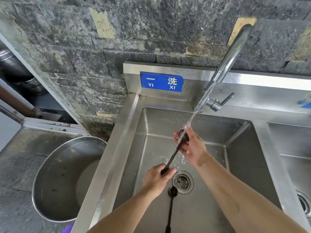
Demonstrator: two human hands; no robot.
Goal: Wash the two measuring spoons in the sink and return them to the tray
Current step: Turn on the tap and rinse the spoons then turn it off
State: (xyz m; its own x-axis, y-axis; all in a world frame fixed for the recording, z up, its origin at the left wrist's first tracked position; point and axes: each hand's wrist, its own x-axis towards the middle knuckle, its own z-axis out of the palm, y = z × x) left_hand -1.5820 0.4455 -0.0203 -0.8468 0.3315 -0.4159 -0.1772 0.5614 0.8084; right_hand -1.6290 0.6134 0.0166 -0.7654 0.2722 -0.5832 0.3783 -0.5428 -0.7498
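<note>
- One measuring spoon point(175, 153): dark, with a long thin handle, held slanted above the sink point(239, 148) floor, bowl end up under the running water, handle end down toward the drain's left.
- Second measuring spoon point(170, 206): dark, lying flat on the sink floor, its round bowl touching the drain's near-left rim, handle running toward the near edge.

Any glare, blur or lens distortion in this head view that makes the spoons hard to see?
Head view: wide-angle bending curves the sink rim and wall; soft daylight, mild sheen on steel, no harsh glare. The water stream blurs the bowl of the held spoon at the right hand; left hand grips its handle. The second spoon on the sink floor is sharp.
</note>
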